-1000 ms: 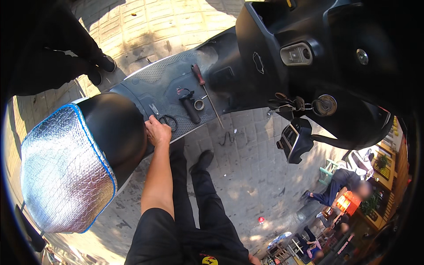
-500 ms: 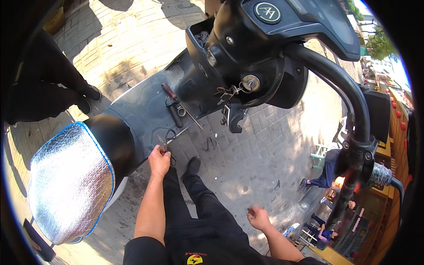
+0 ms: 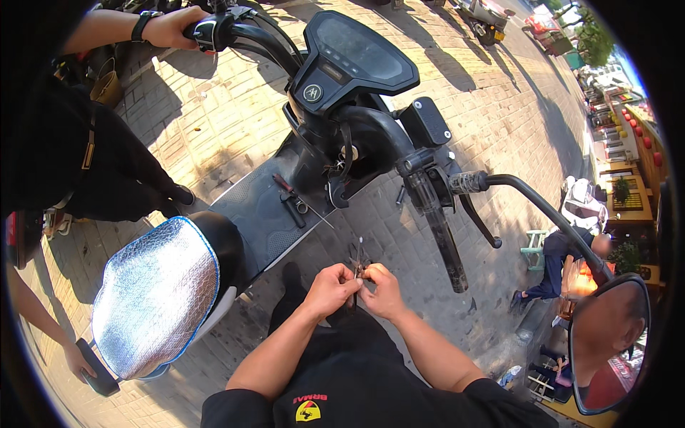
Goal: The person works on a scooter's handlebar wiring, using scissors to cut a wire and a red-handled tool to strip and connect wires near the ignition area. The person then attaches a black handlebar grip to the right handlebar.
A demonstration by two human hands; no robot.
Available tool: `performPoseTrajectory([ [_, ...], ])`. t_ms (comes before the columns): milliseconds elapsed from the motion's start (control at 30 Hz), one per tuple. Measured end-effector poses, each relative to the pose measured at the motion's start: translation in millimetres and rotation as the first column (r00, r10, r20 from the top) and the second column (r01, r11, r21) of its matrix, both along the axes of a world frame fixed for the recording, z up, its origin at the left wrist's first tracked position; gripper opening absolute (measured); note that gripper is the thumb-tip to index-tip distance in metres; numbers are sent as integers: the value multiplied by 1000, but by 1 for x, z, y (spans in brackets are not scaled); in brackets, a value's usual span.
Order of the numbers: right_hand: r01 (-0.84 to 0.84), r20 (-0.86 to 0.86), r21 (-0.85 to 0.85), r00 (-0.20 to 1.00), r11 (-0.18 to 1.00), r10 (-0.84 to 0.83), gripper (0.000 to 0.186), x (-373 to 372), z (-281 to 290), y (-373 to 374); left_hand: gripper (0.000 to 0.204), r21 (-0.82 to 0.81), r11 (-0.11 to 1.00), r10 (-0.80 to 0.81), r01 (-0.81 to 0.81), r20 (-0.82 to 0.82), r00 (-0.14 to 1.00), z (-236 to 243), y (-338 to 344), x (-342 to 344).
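Both hands meet in front of the chest, just off the scooter's near side; left hand [image 3: 330, 289] and right hand [image 3: 383, 291] pinch a small pair of pliers [image 3: 357, 260] between them; the tool's slim jaws point up and away from the fingers, handles buried in the palms.

Grip state: both hands closed around the tool, fingers curled tight; whether a small part sits between the tool's tips is too fine to tell.

Beyond the grip, on the scooter's grey footboard [image 3: 250, 214], lie a red-handled screwdriver [image 3: 284, 183] and a dark tool with a ring beside it [image 3: 294, 207]; to the grip's left, the seat with its silver quilted cover [image 3: 153, 296]; up and to the right of the grip, the near handlebar with brake lever [image 3: 446, 214] and a round mirror [image 3: 610, 342] further out.

Another person's hand [image 3: 168, 27] holds the far handlebar, well apart from the grip; a second bystander's hand [image 3: 75, 360] hangs by the seat, holding a dark object.

Judgement for the work in hand: keep the two hands braced against each other so the tips do not wander; hold the tool over the lap rather than the paving, so anything dropped stays findable; turn the tips toward the sun, since shade falls across the fingers.
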State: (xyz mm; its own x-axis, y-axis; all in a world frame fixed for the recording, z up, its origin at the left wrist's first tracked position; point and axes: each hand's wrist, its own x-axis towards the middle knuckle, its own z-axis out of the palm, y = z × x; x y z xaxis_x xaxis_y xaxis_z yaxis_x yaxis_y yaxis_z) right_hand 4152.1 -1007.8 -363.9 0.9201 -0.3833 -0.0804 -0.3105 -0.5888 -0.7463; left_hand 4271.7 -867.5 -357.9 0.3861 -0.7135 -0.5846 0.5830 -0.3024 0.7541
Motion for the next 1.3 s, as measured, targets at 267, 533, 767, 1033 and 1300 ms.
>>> performPoseTrajectory([
  [267,296,75,-232,955,927,-286,13,-19,35,-13,78,-23,923,187,-383,899,396,9,-62,93],
  [533,185,203,-303,971,935,-126,10,-46,54,-34,61,136,980,15,-145,675,738,5,-85,118],
  [767,282,78,213,950,936,-304,24,-38,80,-22,56,-283,958,81,-46,114,990,44,-44,103],
  [1033,257,272,275,903,926,-332,35,57,79,0,49,-303,952,60,-32,83,995,73,-26,113],
  [1300,203,461,159,850,966,-254,9,95,78,5,59,-223,975,55,-7,211,976,85,-15,117],
])
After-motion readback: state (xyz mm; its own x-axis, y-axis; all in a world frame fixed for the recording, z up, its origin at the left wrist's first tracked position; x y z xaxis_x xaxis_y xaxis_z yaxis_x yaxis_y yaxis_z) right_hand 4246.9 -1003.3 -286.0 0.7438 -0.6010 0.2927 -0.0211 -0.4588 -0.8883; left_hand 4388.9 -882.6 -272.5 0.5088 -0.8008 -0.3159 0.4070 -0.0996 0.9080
